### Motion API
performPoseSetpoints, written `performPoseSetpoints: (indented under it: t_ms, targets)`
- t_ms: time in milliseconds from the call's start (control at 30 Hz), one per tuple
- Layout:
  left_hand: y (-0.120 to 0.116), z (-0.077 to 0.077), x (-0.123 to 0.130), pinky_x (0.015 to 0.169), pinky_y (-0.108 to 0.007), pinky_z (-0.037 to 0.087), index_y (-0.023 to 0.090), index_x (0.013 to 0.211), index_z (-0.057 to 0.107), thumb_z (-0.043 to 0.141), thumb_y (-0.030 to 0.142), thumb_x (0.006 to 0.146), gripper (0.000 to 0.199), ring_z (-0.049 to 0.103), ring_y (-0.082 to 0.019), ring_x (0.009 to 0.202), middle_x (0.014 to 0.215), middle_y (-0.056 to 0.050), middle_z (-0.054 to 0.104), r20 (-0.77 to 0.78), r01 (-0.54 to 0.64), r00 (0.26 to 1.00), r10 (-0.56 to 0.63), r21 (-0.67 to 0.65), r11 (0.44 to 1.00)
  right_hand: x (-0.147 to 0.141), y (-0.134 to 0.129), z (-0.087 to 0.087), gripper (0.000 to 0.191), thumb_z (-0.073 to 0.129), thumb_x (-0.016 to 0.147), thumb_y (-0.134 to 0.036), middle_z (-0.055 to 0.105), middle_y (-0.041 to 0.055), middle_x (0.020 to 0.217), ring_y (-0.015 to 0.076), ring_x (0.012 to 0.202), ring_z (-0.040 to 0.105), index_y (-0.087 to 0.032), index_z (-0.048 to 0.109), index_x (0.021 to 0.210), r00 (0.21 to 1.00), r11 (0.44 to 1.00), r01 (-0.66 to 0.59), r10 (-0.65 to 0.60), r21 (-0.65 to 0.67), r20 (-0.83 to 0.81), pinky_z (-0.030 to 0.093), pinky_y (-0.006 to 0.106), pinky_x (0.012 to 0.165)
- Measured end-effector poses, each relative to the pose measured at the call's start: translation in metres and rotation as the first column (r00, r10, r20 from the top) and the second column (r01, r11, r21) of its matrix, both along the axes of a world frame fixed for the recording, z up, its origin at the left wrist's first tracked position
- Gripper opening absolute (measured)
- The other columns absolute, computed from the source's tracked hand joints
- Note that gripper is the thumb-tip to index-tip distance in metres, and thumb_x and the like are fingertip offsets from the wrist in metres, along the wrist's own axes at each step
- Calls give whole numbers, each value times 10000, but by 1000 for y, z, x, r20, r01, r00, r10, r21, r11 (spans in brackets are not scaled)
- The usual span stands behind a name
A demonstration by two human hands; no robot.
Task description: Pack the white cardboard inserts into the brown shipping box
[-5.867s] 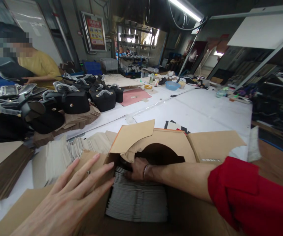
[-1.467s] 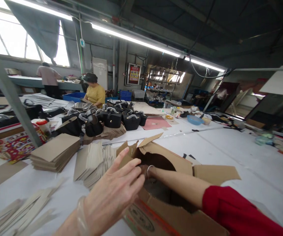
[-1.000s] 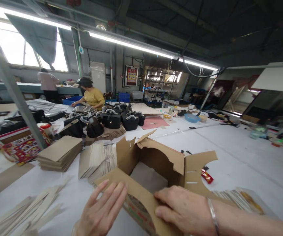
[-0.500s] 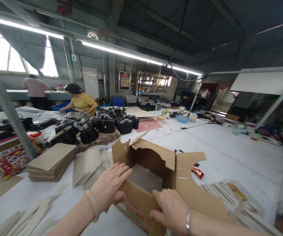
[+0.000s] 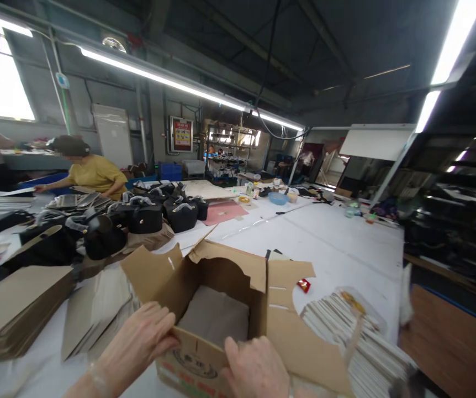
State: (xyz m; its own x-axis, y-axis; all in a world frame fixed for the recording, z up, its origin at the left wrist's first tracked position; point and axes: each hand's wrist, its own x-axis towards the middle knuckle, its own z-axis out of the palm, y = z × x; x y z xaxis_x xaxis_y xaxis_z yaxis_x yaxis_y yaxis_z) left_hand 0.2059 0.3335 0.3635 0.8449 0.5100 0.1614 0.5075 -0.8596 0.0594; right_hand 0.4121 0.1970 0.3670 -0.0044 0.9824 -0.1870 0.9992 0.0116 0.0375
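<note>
An open cardboard box stands before me on the white table, its flaps spread and printing on its near wall. Grey-brown board lies on the inside of the box. At the near left corner, my left hand is closed over the box's rim, fingers on top and thumb against the outer wall. Farther right along that same near edge, my right hand grips the rim with bent fingers. Part of the right hand runs out of the bottom of the view.
Left of the box stand stacks of cut board and thinner sheets. Several black handbags sit behind them, near a person in a yellow top. Right of the box lie grey strips and a red wrapper.
My view has turned to the right. The left hand, flat with fingers stretched beside the box before, is now closed on its near rim. The right hand stays on the rim.
</note>
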Motion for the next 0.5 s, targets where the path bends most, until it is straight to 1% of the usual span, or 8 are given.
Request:
performPoseSetpoints:
  t_ms: [67, 133, 167, 200, 300, 400, 433, 500]
  targets:
    - [-1, 3, -4, 824, -355, 461, 245, 953, 626, 586, 434, 837, 225, 619, -215, 897, 943, -5, 679, 37, 27, 999, -25, -53, 998, 7, 0, 5, 482, 697, 733, -424, 727, 173, 932, 342, 891, 676, -129, 625, 1108, 997, 997, -70, 70, -10, -32, 525, 474, 797]
    - [-4, 7, -6, 958, -375, 446, 291, 1161, 578, 620, 525, 784, 446, 603, -225, 1059, 1130, -11, 668, 77, 76, 995, -70, -78, 994, 16, -4, 16, 758, 713, 685, -551, 692, 204, 1066, 370, 1067, 601, -97, 549, 1270, 987, 989, -148, 149, 21, -64, 424, 535, 973]
    - [-6, 10, -6, 991, -382, 438, 304, 1217, 551, 623, 583, 751, 547, 592, -233, 1104, 1189, -17, 652, 99, 98, 991, -90, -77, 992, 21, -7, 25, 822, 695, 690, -589, 671, 212, 1120, 380, 1133, 559, -88, 515, 1316, 983, 986, -164, 167, 40, -80, 369, 547, 1030]
    - [-8, 13, -5, 999, -383, 442, 308, 1233, 546, 616, 632, 724, 608, 591, -240, 1117, 1212, -24, 646, 120, 117, 987, -108, -75, 990, 26, -10, 34, 823, 665, 716, -604, 651, 213, 1167, 383, 1185, 520, -86, 505, 1335, 981, 985, -161, 166, 56, -98, 331, 546, 1065]
    - [-15, 26, 2, 1035, -396, 422, 300, 1252, 539, 563, 712, 698, 690, 585, -241, 1135, 1241, -45, 633, 152, 166, 977, -151, -90, 982, 38, -22, 62, 702, 583, 808, -572, 579, 201, 1294, 381, 1301, 406, -96, 537, 1321, 984, 992, -104, 114, 76, -140, 270, 531, 1118]
    - [-18, 35, 10, 1102, -491, 320, 267, 1237, 546, 537, 770, 656, 768, 542, -271, 1185, 1255, -75, 615, 72, 163, 986, -153, -166, 973, 52, -33, 79, 712, 583, 814, -565, 488, 184, 1398, 382, 1369, 297, -112, 505, 1357, 985, 994, -59, 74, 96, -156, 197, 556, 1144]
    - [-18, 35, 12, 1103, -518, 301, 245, 1183, 579, 540, 786, 635, 771, 563, -279, 1145, 1195, -83, 641, 35, 138, 990, -134, -195, 971, 59, -36, 82, 701, 589, 814, -553, 475, 173, 1413, 378, 1375, 286, -124, 501, 1362, 984, 995, -48, 63, 88, -169, 180, 564, 1148]
    - [-19, 33, 16, 1076, -533, 318, 206, 985, 642, 556, 794, 609, 704, 623, -268, 985, 991, -71, 683, -23, 70, 997, -77, -233, 970, 75, -40, 84, 609, 561, 855, -479, 449, 151, 1438, 356, 1385, 280, -149, 504, 1363, 972, 998, -54, 56, 14, -227, 187, 562, 1147]
